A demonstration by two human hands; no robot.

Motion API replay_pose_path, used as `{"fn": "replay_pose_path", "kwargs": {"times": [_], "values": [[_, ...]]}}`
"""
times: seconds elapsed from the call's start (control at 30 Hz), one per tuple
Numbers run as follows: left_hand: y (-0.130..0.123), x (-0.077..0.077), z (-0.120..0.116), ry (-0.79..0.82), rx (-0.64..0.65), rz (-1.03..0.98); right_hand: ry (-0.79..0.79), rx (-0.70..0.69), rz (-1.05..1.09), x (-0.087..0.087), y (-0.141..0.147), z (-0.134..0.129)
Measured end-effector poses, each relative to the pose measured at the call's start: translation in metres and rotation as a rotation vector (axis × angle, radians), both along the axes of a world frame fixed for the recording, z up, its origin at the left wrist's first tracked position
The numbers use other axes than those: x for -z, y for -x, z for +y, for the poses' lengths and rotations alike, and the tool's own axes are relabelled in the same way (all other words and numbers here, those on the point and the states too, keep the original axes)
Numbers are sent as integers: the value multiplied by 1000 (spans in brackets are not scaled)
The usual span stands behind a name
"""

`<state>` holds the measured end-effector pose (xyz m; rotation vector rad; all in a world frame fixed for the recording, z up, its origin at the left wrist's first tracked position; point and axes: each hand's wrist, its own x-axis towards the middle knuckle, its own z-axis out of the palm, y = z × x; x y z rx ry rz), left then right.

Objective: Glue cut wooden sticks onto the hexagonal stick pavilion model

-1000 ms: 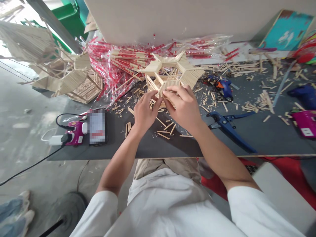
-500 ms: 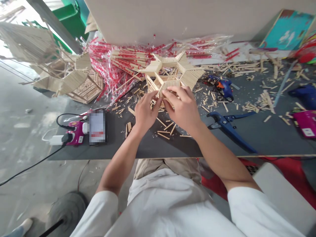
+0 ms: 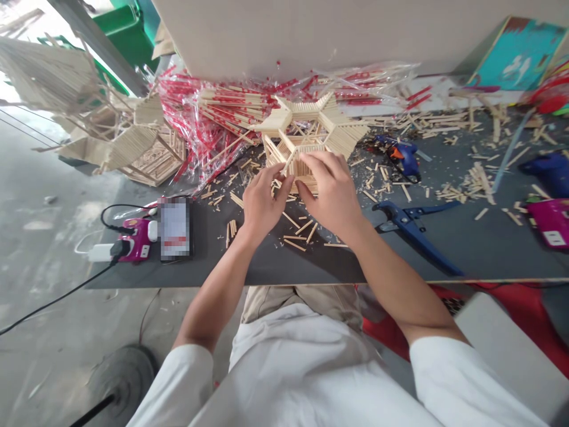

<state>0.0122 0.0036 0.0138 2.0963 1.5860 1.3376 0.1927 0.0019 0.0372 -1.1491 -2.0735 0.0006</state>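
Observation:
A star-shaped model made of thin wooden sticks stands on the dark table in front of me, with slatted flaps around an open six-sided middle. My left hand is closed at its near left corner, thumb and fingers pinching the upright edge. Over the near side panel, my right hand has its fingers bent across the top, the thumb apart from them in front. Both hands partly hide that panel. Short cut sticks lie loose below my hands.
Red-and-cream stick bundles in plastic lie behind. To the right are a blue cutter, a blue glue gun and stick scraps. A phone and a magenta power strip sit left, beside a larger stick model.
My right fingers and thumb have moved slightly right and apart from the corner, uncovering more of the near panel. The left hand and the model have stayed nearly still.

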Motion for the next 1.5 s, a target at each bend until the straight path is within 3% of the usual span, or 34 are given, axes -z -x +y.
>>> {"fn": "replay_pose_path", "kwargs": {"times": [0.3, 0.47, 0.57, 0.67, 0.77, 0.9, 1.0, 1.2, 1.5], "values": [[2, 2, 1, 25, 3, 37, 3, 0, 27, 7, 0, 3], [2, 4, 2, 28, 1, 11, -49, 20, 77, -6, -13, -2], [6, 3, -2, 62, 35, -18, -222, 167, 152, -15, -36, -1], [11, -3, -8, 141, 112, -93, -446, 441, 262, -10, -64, 11], [15, -14, -7, 235, 136, -208, -400, 589, 321, 6, -83, 28], [20, -33, 7, 244, 80, -197, -230, 433, 401, 23, -88, 41], [20, -48, 20, 288, 110, -140, -143, 331, 447, 29, -84, 44], [11, -70, 38, 394, 112, -19, -66, 313, 453, 35, -81, 46], [6, -63, 55, 346, 110, 106, -102, 342, 427, 32, -80, 44]]}}
